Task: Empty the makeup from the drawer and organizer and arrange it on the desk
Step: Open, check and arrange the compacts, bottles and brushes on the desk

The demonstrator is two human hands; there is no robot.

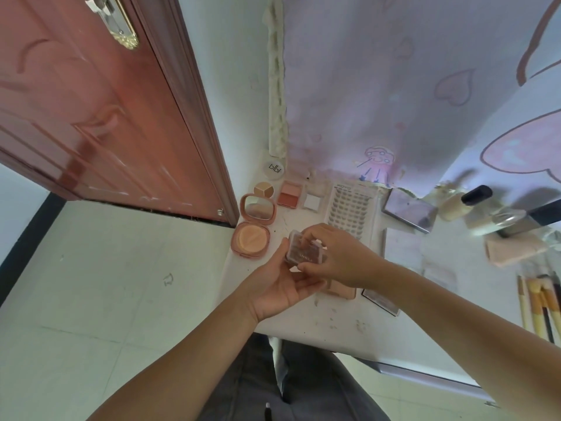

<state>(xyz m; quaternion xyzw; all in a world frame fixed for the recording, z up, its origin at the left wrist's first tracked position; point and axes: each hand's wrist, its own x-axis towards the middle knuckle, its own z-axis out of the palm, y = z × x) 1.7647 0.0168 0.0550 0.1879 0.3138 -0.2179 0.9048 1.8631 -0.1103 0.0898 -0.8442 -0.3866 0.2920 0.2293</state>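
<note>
While both forearms reach in over dark trousers (306, 387), the hands meet above the near left part of the white table (349, 332). The left hand (280, 288) lies palm up, fingers curled under a small clear-lidded palette (305, 249), thumb against its left edge. The right hand (337, 258) comes from the right and pinches the same palette from above, fingertips on its lid. Under the hands lies a pale pink flat case (343, 291), partly hidden.

Just left of the hands an open peach compact (254, 227) rests with its mirror raised. Behind the hands lies a tray of false lashes (349, 209). Beyond these a row runs along the table: a round three-shade pan (263, 189), a blush palette (290, 194), a small white square case (312, 202). A white round jar (273, 170) sits farthest back. To the right are a mirrored palette (409, 209), foundation bottles (464, 202) and brushes (540, 305).
</note>
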